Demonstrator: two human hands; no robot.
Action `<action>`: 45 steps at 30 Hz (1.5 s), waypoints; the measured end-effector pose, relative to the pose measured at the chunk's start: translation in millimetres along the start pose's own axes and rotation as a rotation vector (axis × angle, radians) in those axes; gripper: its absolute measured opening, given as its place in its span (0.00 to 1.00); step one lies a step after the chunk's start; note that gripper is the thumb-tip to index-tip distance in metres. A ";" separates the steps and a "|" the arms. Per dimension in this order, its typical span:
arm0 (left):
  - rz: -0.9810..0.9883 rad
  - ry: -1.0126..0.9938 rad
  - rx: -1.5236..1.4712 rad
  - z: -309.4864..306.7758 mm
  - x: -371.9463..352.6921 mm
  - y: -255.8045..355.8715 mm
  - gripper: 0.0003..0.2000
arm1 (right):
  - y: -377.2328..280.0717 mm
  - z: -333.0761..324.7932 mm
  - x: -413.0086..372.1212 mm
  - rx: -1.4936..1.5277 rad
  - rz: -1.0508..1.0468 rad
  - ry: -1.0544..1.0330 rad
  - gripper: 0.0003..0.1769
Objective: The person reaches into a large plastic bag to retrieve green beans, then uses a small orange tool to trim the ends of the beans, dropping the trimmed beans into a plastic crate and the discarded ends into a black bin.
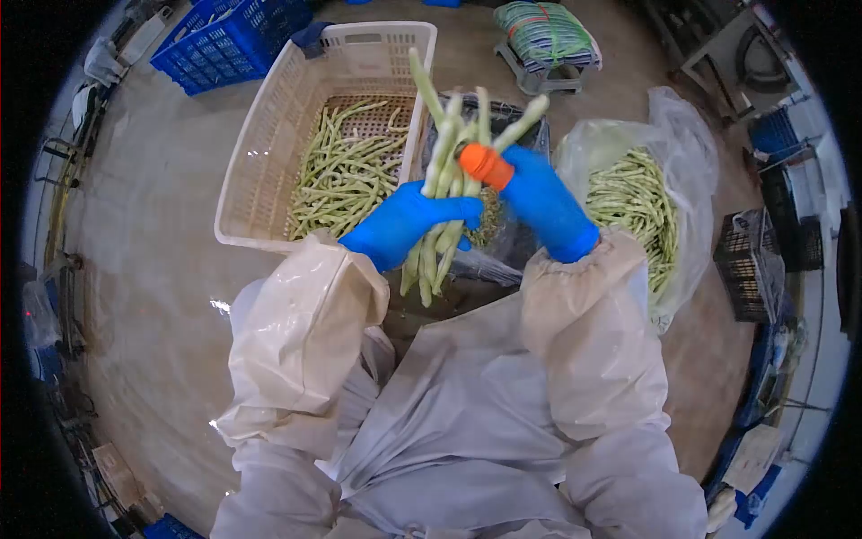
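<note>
My left hand (404,225), in a blue glove, is closed around a bunch of long pale green beans (439,180) that stand roughly upright and fan out at the top. My right hand (549,202), also gloved in blue, is closed beside the bunch. On its thumb sits an orange sleeve with a dark tip, which looks like a thumb knife (486,167). The tip meets the beans above my left hand; the right fingertips are hidden. Below the hands stands a container lined with dark plastic (532,135), with small green scraps (488,216) inside.
To the left is a cream crate (235,193) with loose beans (346,175). At right, a clear plastic bag (696,171) holds more beans (633,202). A blue crate (224,45), a small stool (536,83) bearing a striped bundle (546,36), and a dark basket (747,269) stand around.
</note>
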State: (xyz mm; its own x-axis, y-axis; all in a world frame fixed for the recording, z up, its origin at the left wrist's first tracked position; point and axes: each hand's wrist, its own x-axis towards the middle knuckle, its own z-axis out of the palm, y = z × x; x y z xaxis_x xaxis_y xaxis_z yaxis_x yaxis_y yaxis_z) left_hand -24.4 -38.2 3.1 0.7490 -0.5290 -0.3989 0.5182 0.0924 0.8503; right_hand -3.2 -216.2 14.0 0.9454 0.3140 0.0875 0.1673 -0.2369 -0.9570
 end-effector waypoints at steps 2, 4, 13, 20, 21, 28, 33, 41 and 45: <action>-0.005 -0.011 -0.104 2.5 0.2 0.0 0.20 | -11.4 -13.4 -2.7 0.121 0.147 0.117 0.16; 0.048 -0.069 -0.207 1.4 5.0 -7.8 0.21 | -16.8 -15.5 -3.5 0.203 0.210 0.150 0.16; -0.035 0.054 -0.317 -0.6 8.3 -12.0 0.23 | -1.8 -3.6 -6.3 0.397 0.087 0.217 0.16; 0.171 0.098 -0.566 -16.6 -0.9 5.7 0.17 | -0.5 -42.0 -1.3 0.554 -0.069 0.229 0.18; 0.157 0.104 -0.532 -25.4 -2.2 7.4 0.16 | -5.6 -45.5 -2.8 0.558 -0.050 0.157 0.18; 0.197 0.079 -0.211 -26.2 -7.2 13.8 0.13 | -17.4 -13.2 -17.3 0.636 0.199 -0.388 0.26; 0.229 -0.031 -0.211 -18.7 -9.5 13.0 0.19 | -0.3 14.5 -21.8 0.900 0.289 -0.550 0.23; 0.178 0.036 -0.190 -24.5 -9.1 12.0 0.16 | -4.1 13.4 -17.3 0.762 0.425 -0.451 0.17; 0.422 0.355 0.202 -19.3 -2.5 5.5 0.16 | 3.6 1.4 -9.9 0.124 0.172 -0.043 0.13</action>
State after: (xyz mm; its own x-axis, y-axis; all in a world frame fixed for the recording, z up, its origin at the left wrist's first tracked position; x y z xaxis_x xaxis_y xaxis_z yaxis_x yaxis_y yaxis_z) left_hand -15.5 -20.0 2.1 0.9838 -0.1636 -0.0726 0.0823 0.0528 0.9952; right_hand -12.4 -218.9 9.3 0.9439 0.3180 -0.0889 -0.0332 -0.1764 -0.9838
